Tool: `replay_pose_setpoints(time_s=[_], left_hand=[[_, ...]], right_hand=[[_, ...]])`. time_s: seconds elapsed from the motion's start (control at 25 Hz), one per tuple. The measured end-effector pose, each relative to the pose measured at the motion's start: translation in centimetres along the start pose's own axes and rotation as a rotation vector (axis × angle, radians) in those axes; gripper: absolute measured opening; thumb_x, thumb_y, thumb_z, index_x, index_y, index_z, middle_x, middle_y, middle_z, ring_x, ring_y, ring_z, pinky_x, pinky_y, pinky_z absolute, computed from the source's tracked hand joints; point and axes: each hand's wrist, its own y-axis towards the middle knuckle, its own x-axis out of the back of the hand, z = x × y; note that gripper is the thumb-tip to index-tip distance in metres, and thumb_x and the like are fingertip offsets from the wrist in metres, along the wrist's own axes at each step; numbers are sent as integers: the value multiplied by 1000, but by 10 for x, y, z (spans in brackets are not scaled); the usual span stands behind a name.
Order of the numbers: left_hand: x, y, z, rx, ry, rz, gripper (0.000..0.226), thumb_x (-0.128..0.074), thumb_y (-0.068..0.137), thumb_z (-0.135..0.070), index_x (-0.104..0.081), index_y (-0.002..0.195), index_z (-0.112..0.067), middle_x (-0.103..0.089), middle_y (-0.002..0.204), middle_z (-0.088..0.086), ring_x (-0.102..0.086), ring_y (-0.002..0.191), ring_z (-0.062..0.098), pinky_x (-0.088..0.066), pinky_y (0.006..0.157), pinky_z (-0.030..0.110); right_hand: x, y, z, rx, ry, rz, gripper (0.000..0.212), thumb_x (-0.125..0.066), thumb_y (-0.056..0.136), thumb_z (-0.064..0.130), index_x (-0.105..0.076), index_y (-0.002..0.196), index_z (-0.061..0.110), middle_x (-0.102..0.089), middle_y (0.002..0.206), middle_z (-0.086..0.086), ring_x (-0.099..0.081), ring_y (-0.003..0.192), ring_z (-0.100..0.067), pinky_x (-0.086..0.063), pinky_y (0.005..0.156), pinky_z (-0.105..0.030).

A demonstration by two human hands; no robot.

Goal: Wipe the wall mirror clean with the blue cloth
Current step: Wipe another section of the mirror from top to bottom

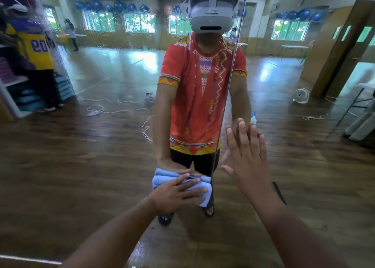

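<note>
The wall mirror fills the whole view, with water droplets on its upper left part and a vertical seam between two panels. My left hand presses the folded blue cloth flat against the glass low down, just left of the seam. Its fingers lie straight across the cloth. My right hand rests flat on the right panel with fingers spread, touching the glass and holding nothing. My reflection in a red shirt stands right in front.
The mirror reflects a hall with a wooden floor, loose white cords, a small white fan, folding tables and another person at the far left. A spray bottle's reflection shows just above my right hand.
</note>
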Motion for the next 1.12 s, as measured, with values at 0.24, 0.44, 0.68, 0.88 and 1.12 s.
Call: replay_pose_setpoints(time_s=[0.24,0.44,0.68,0.88,1.12], left_hand=[[38,10,36,215,-134,-186,53,-45,99,-5,-48,149,-23,-34,161,0,-27,150,29,-20,122,53],[50,27,52,247,-141,-267,53,-34,101,3,-49,148,-17,-40,157,2,-35,146,30,-30,120,51],[1,12,9,143,-162,-231,45,-39,106,-7,-50,147,-18,-38,158,0,-34,147,26,-22,123,48],[-60,-21,-56,-151,-56,6,40,-35,108,-17,-60,139,-22,-38,158,-2,-34,147,25,-1,126,50],[-45,-21,-38,-121,-119,-35,38,-35,108,-17,-68,127,-25,-48,152,-3,-42,142,30,-5,125,54]], right_hand=[[-17,-57,20,63,1,56,127,-91,60,51,-24,161,12,-13,168,-22,-17,153,-44,-21,121,-59],[-32,-76,29,63,16,97,117,-92,58,33,-34,158,14,-22,166,-21,-27,150,-45,-31,116,-61],[-51,-80,32,40,28,89,117,-91,65,22,-26,161,14,-14,169,-19,-17,153,-46,-27,118,-61],[-59,-83,37,34,71,91,131,-93,59,17,-13,163,15,-4,170,-18,-13,154,-46,-23,120,-63],[-50,-81,34,43,121,108,120,-87,63,16,-20,162,14,-2,170,-17,-11,154,-45,-22,120,-62]])
